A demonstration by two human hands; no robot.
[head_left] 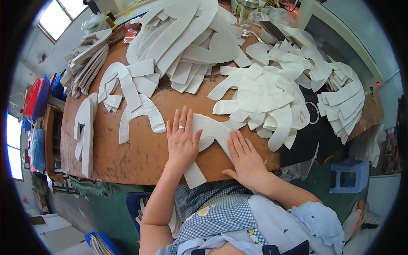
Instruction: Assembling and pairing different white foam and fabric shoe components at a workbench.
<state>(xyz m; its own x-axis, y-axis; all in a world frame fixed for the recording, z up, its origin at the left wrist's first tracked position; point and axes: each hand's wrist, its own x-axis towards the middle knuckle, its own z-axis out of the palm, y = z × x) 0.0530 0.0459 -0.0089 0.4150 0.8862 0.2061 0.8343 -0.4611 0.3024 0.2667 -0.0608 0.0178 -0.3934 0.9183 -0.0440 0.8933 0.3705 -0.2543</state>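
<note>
A white, curved, U-shaped padding piece (pixel 206 124) lies on the brown table in front of me, one arm reaching past the table's near edge. My left hand (pixel 183 138) presses flat on its left side, fingers stretched out and pointing away from me, with a ring on one finger. Flat over the piece's right arm rests my right hand (pixel 246 159), fingers extended and the thumb apart. Neither hand grips anything. A thinner white piece shows beside and under the curved one; my hands hide part of both.
Behind my hands stands a tall heap of thick white U-shaped pieces (pixel 174 38). Thinner white pieces (pixel 265 91) pile up at the right, near a fanned stack (pixel 344 100). More pieces (pixel 87 131) lie left. A glass jar (pixel 247 17) stands at the back; a blue stool (pixel 349 176) is lower right.
</note>
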